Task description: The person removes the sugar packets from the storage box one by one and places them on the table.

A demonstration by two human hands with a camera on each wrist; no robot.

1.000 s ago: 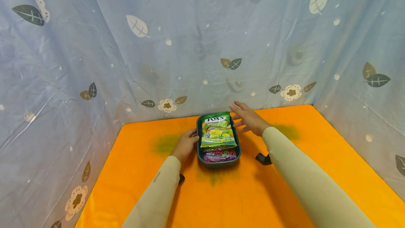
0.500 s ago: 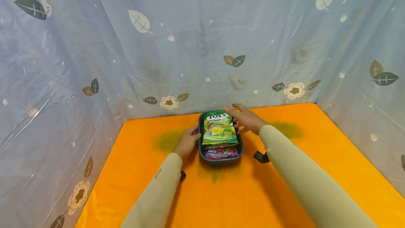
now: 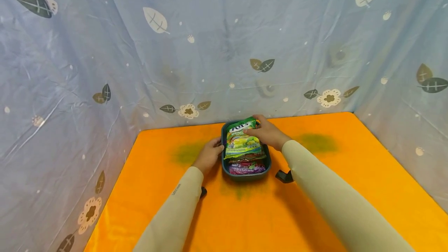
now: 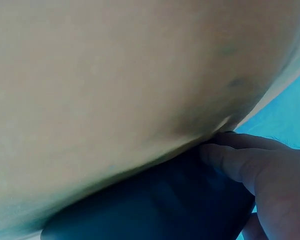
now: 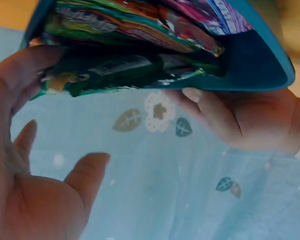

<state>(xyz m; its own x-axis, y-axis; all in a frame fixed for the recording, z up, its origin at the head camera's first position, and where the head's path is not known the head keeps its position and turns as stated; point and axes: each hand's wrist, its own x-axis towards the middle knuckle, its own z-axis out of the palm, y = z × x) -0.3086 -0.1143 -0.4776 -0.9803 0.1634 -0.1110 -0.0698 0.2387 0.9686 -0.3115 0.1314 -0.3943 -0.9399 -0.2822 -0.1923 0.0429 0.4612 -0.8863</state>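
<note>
A dark blue-grey plastic tub [image 3: 246,178] stands near the back of the orange table, filled with candy bags. On top lies a green Fox's candy bag [image 3: 241,145], its upper right corner tilted up. My left hand [image 3: 208,156] grips the tub's left wall, thumb at the rim, as the right wrist view also shows. My right hand [image 3: 269,132] holds the green bag by its upper right edge, thumb over the front. In the right wrist view a finger [image 5: 42,57] of that hand tucks under the bag's edge. Purple and red candy bags [image 3: 246,167] lie beneath.
Pale blue curtains [image 3: 199,61] printed with leaves and flowers stand behind and at both sides of the orange table [image 3: 241,221]. The tub sits close to the back curtain. A black piece [image 3: 284,176] juts from beneath the right sleeve.
My right hand has moved left from beside the tub onto the green bag and taken its edge. The bag's top corner has tilted up. My left hand stays on the tub.
</note>
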